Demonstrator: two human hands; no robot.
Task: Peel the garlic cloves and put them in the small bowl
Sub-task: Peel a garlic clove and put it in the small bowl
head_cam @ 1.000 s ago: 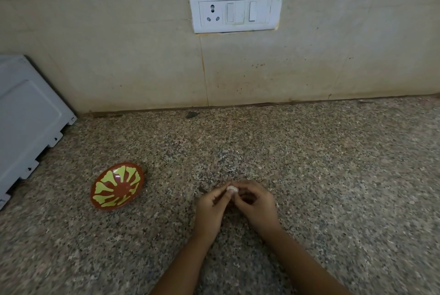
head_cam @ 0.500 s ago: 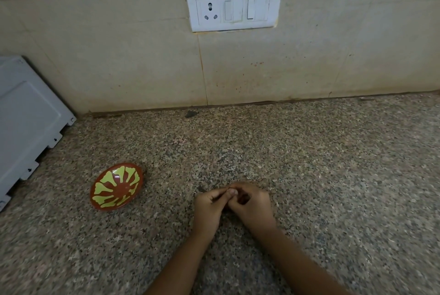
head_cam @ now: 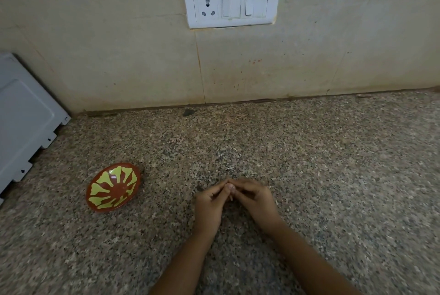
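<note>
Speckled granite desk [head_cam: 333, 175]: left grip [head_cam: 209, 201] and right grip [head_cam: 256, 199] pinching pale garlic clove [head_cam: 230, 187] (hidden more than before), still peeling.

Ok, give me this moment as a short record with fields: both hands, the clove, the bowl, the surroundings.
left hand: fingertips pinch the garlic clove
right hand: fingers curled, meeting the left hand's at the clove
garlic clove: small pale bit between the fingertips, mostly hidden; peel state cannot be told
small bowl: red-brown with yellow-green pattern, left of the hands, apart from them; no cloves seen inside
granite countertop: speckled, under hands and bowl
wall: socket-and-switch plate
far left: pale grey appliance panel
</note>
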